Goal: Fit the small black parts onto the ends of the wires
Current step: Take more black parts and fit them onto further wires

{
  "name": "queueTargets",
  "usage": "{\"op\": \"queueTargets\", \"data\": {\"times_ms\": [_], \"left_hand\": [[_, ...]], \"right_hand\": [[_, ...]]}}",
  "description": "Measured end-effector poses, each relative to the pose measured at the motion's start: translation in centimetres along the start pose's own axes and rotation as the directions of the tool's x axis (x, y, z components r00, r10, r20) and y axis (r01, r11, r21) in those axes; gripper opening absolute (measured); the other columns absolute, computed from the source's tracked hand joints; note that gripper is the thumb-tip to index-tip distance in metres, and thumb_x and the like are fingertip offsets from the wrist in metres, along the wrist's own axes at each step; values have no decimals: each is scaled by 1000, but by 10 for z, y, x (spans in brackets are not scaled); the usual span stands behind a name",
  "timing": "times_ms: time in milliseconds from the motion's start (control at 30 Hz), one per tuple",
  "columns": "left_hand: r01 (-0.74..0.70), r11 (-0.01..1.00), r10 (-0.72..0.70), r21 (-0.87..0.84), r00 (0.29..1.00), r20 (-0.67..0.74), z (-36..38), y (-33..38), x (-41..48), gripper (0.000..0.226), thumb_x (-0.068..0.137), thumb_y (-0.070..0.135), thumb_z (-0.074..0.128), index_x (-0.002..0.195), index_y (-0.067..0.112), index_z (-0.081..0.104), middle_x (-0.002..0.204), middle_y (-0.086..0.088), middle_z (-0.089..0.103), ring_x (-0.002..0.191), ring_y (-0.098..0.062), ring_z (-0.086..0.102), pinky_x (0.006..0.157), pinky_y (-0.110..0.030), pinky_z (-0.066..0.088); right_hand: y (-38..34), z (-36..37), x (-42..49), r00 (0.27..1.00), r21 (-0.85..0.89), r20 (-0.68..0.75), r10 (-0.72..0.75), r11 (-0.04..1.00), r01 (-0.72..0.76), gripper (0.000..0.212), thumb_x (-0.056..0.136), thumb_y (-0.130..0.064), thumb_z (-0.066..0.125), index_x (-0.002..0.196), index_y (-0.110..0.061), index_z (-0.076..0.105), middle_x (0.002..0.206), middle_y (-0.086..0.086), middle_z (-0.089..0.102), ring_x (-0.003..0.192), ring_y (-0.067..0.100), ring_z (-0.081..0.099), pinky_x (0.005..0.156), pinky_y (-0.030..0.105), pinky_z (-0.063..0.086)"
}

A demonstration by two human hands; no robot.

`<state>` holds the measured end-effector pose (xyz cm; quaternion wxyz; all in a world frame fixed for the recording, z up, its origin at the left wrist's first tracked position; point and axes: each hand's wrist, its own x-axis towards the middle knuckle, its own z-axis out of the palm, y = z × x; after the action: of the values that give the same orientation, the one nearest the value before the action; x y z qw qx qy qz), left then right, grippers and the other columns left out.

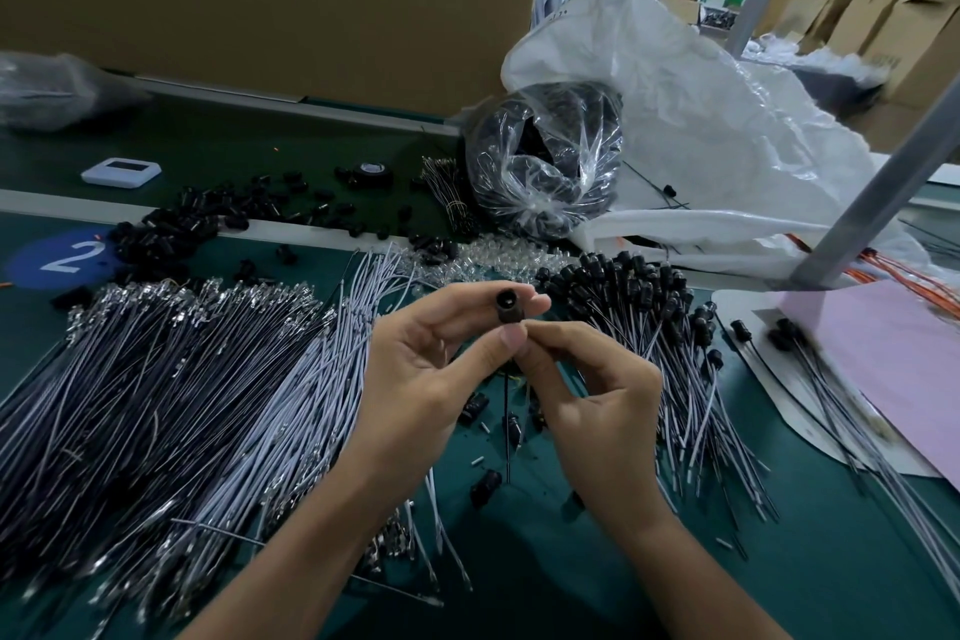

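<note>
Above the middle of the green work surface, the left hand pinches a small black part between thumb and fingertips, the remaining fingers curled behind it. The part is a short, dark cylinder with a round hollow mouth tilted up toward the camera. At its 6 o'clock end the right hand meets it, thumb and forefinger closed tightly on a thin dark wire that hangs straight down between the two wrists; whether the wire's end already sits inside the part cannot be told. From 8 to 10 o'clock of the hands spreads a broad heap of bare grey wires with shiny metal terminals at their far ends. At 2 to 3 o'clock lies a bundle of capped wires, each tipped with a black cylinder. Loose black parts are scattered at 10 o'clock, beside a blue disc marked 2. A little heap of clear LEDs lies at 12 o'clock, and beyond it stands a clear plastic bag of black pieces against a white sack. A pink sheet lies at 3 o'clock.
</note>
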<state>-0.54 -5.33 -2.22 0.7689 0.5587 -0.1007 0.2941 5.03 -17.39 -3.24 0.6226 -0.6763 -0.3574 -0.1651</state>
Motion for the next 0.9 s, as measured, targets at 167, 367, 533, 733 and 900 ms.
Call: {"op": "queueTargets", "data": {"times_ms": [167,367,533,733,900], "left_hand": [[22,1000,-23,-23,996,-81,1,-1,1,17,79,12,73,95,10,75,96,-9,77,97,-24,73,83,-25,56],[38,999,-38,-1,994,-105,7,-6,-2,16,76,9,70,92,10,72,93,-7,77,93,-22,74,81,-23,57],[32,998,-26,58,993,-112,8,-6,-2,12,76,14,71,85,19,76,91,-3,78,91,-19,74,80,-20,56],[22,992,-2,120,986,-166,5,-6,-4,17,79,13,71,95,12,74,93,-2,78,92,-19,74,81,-23,57],[9,988,14,155,989,-148,7,-6,-6,17,81,14,70,96,18,76,93,1,78,92,-17,74,82,-22,57]], "right_hand": [[4,0,1,997,79,-3,74,994,-74,9,83,-19,74,88,-27,75,83,-6,74,79,18,71,72,30,56],[7,1,-1,988,196,33,149,969,-153,3,84,-15,71,85,-14,74,78,-1,71,73,15,66,69,26,52],[6,2,-3,993,133,40,107,985,-112,2,83,-11,71,84,-10,73,75,-2,68,71,14,64,67,23,49],[4,3,-3,989,153,30,142,978,-145,8,85,-13,70,92,-11,75,84,-1,74,81,14,70,72,22,53],[2,3,-4,994,150,19,109,983,-110,8,85,-6,68,90,-9,73,87,-2,73,85,16,70,74,21,53]]}}
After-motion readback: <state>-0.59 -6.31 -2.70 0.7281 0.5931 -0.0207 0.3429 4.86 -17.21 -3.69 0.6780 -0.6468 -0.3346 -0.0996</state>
